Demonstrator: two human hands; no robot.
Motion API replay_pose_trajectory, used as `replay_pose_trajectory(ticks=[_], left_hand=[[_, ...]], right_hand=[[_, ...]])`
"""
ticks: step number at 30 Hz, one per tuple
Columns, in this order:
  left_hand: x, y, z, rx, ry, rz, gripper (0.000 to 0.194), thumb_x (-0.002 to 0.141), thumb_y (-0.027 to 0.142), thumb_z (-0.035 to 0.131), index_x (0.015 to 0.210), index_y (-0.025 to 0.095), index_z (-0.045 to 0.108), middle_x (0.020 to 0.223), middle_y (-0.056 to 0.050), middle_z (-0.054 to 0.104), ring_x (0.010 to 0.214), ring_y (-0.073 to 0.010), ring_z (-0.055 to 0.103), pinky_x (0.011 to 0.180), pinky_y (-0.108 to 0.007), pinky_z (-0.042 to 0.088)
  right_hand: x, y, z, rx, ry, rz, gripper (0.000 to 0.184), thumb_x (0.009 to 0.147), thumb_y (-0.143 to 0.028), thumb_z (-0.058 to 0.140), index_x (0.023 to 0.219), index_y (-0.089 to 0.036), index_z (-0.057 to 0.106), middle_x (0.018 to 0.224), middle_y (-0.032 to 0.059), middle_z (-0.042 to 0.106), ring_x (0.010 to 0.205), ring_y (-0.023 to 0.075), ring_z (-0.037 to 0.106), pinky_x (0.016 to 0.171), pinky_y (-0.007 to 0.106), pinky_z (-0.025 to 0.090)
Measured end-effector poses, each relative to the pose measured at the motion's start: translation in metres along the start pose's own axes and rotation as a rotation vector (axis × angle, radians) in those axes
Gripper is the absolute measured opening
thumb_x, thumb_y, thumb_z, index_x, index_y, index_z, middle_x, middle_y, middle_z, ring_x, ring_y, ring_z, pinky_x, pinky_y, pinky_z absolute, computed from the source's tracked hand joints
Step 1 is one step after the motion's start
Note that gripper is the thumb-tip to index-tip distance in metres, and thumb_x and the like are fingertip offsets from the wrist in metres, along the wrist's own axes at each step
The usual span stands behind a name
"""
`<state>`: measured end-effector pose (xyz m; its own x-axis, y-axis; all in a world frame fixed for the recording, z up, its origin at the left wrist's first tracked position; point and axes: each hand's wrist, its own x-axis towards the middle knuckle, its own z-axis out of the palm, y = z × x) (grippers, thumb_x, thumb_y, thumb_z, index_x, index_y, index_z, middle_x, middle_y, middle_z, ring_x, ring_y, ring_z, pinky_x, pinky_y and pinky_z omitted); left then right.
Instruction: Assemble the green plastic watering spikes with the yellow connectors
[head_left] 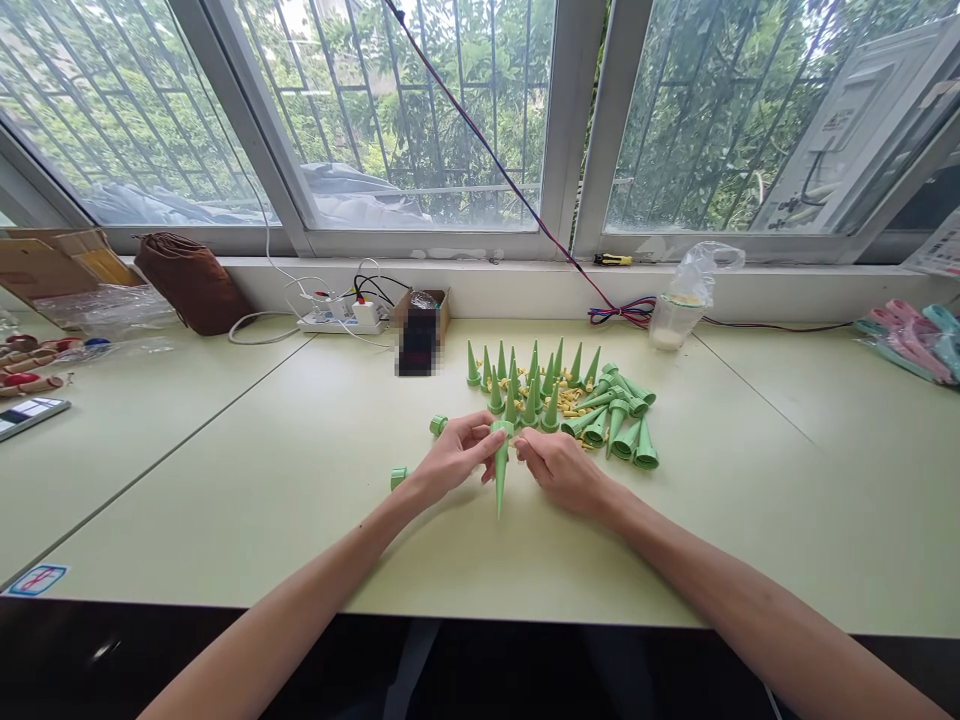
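The left hand (pixel 452 455) grasped a green spike (pixel 500 478) by its wide collar, its long axis running toward the near edge of the surface (pixel 300 545), tip nearest. The right hand (pixel 561 468) was curled just beside the collar; its grip I couldn't tell. Upright spikes (pixel 551 412) stood toward the far edge, below windows (pixel 465 110).

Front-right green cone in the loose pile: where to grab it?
I'd pinch the front-right green cone by its wide end, right hand coming from the near right. That wide open end faces the person, the narrow end points away, and neighbouring cones crowd its left and far sides.
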<state>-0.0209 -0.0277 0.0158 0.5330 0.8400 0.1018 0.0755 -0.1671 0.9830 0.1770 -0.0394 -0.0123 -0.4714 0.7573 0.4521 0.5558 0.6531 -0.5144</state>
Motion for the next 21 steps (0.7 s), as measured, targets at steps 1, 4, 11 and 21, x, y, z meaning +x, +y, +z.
replay_pose_trajectory(ticks=[1, 4, 11, 21], left_hand=[[0.0, -0.0003, -0.0001, 0.003, 0.001, 0.002, 0.031, 0.092, 0.046, 0.057, 0.086, 0.016, 0.053, 0.069, -0.001, 0.064, 0.05, -0.009, 0.053, 0.054, -0.025, 0.043], [0.0001, -0.0013, -0.0003, 0.01, 0.005, 0.008, 0.032, 0.092, 0.047, 0.057, 0.086, 0.016, 0.054, 0.067, -0.001, 0.063, 0.05, -0.0094, 0.053, 0.054, -0.025, 0.044], [0.0007, -0.002, 0.0003, 0.049, 0.013, 0.032, 0.034, 0.088, 0.049, 0.061, 0.087, 0.016, 0.054, 0.065, 0.0, 0.062, 0.049, -0.01, 0.054, 0.053, -0.025, 0.043], [0.0005, 0.0005, 0.0007, 0.07, 0.018, 0.032, 0.033, 0.088, 0.047, 0.062, 0.09, 0.015, 0.056, 0.069, -0.002, 0.065, 0.05, -0.0101, 0.054, 0.055, -0.026, 0.044]], right_hand=[[0.0, 0.0, 0.0001, 0.007, 0.003, 0.003, 0.036, 0.105, -0.031, 0.03, 0.079, -0.019, 0.051, 0.067, 0.0008, 0.058, 0.056, 0.0127, 0.051, 0.057, 0.024, 0.034], [0.0001, 0.0008, 0.0011, 0.03, 0.014, 0.01, 0.037, 0.105, -0.031, 0.03, 0.078, -0.019, 0.052, 0.065, 0.0, 0.057, 0.054, 0.0123, 0.05, 0.057, 0.024, 0.034], [0.0, 0.0025, 0.0027, 0.063, 0.023, 0.036, 0.04, 0.105, -0.031, 0.029, 0.076, -0.019, 0.054, 0.064, -0.0004, 0.058, 0.054, 0.0119, 0.051, 0.058, 0.023, 0.036], [0.0003, 0.0036, 0.0033, 0.09, 0.029, 0.045, 0.039, 0.105, -0.032, 0.03, 0.075, -0.019, 0.053, 0.063, -0.0011, 0.057, 0.054, 0.0116, 0.051, 0.058, 0.023, 0.036]])
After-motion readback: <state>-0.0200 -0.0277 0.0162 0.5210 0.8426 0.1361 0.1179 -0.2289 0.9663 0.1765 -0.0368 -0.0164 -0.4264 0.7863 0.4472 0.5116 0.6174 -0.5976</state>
